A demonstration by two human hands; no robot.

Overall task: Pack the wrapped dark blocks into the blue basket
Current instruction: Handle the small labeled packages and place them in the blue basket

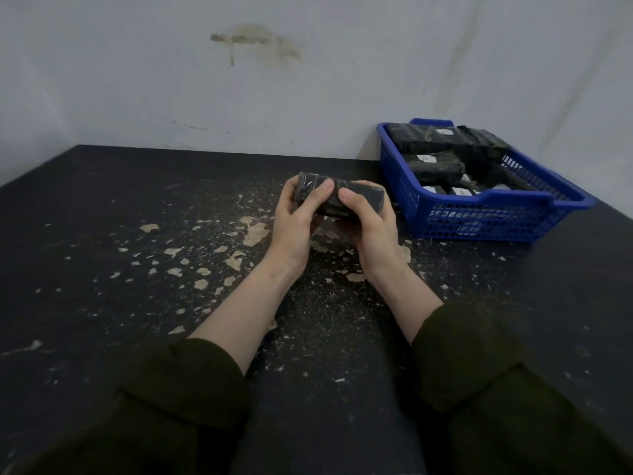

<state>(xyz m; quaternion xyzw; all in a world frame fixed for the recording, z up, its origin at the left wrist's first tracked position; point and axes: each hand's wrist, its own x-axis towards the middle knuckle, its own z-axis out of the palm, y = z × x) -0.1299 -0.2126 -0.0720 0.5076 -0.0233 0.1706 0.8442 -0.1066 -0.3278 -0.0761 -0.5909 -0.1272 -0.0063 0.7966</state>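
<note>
Both hands hold one wrapped block (pixel 337 197) between them, my left hand (pixel 297 214) closed on its left end with the thumb pressed on top, my right hand (pixel 368 217) closed on its right end the same way, so the slippery film cannot slide and the block stays level above the tabletop (pixel 102 234). That tabletop, the largest thing before me, is dark and scarred with pale chips where the coating has flaked off; I see no loose blocks left on it, which makes me think this one is near the last. The basket (pixel 493 221) sits to my right against the wall, near my right hand, placed, I judge, so that a short carry to the right will reach it. Inside it the blocks (pixel 431 166) lie flat and side by side, labels upward, likely so they stack tightly. I can count about five or six of them by their pale labels and dark tops, though the front ones are half hidden by the rim. So: two hands, one basket, one block held, and my next step is probably to set it in the gap near the front wall.
</note>
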